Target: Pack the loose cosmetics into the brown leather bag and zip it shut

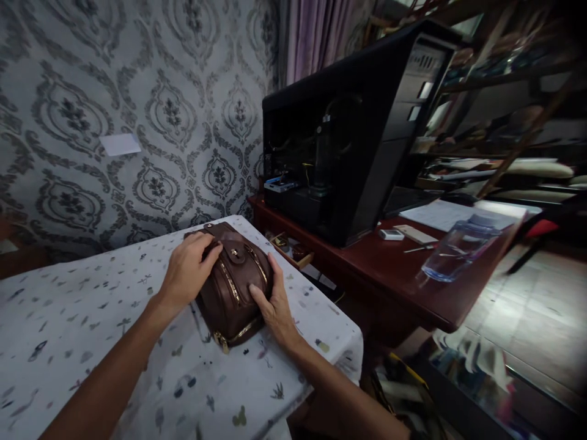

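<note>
A brown leather bag (238,278) with gold zippers and a flap clasp lies on a table covered by a white printed cloth (114,342). My left hand (188,269) rests over the bag's upper left side, its fingers curled onto the leather near the flap. On the right side, my right hand (275,302) grips the bag, thumb on the front beside a zipper and fingers along the far edge. A gold zipper pull (222,343) hangs at the bag's lower corner. The undersides of both hands' fingers are partly hidden.
To the right, a red-brown desk (403,275) bears a large black computer case (339,146), a transparent pitcher-like container (458,250), papers (449,214) and small items. An open drawer (293,250) sits below. Patterned wallpaper (169,110) stands behind the table.
</note>
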`<state>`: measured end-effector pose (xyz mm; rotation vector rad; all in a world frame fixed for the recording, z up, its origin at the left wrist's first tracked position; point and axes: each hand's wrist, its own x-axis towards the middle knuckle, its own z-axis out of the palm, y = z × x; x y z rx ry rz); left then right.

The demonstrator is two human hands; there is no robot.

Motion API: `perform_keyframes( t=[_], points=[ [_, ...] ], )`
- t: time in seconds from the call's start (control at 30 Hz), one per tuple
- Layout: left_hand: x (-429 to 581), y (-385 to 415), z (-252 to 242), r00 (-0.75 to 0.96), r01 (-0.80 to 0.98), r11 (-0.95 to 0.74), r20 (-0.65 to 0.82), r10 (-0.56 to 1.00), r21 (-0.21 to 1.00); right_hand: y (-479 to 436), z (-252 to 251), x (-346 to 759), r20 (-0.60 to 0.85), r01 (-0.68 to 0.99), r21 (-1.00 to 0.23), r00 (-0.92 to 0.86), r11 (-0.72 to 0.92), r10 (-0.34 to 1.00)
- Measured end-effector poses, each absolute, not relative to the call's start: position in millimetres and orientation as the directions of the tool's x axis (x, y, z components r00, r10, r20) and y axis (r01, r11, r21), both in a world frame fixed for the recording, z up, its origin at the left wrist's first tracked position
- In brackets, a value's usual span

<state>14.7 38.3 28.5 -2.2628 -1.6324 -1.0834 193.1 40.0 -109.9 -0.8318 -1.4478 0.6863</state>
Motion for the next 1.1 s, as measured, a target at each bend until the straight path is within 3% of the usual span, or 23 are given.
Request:
perform_keyframes(
  t=[0.23, 0.53, 0.77, 0.97, 1.1],
  points=[
    [10, 44, 34, 0.058, 0.752, -0.365, 0.497, 0.866, 0.549, 40, -109, 199, 0.553, 0.073, -0.829, -0.031, 0.554, 0.833],
    [6, 51, 28, 0.052, 0.624, -0.362, 0.425, 0.904, 0.692, 36, -105, 210, 0.544, 0.056, -0.831, -0.127, 0.553, 0.83],
    [15, 41, 25, -0.012, 0.657, -0.323, 0.438, 0.899, 0.681, 37, -108, 206, 0.516, 0.03, -0.854, -0.071, 0.519, 0.854],
    [24, 26, 28, 0.034, 0.672, -0.315, 0.397, 0.917, 0.67, 37, -105, 206, 0.481, 0.023, -0.874, -0.101, 0.485, 0.871],
    [30, 26, 33, 0.082, 0.782, -0.339, 0.453, 0.888, 0.523, 34, -102, 207, 0.48, 0.02, -0.874, -0.128, 0.486, 0.868]
  ],
)
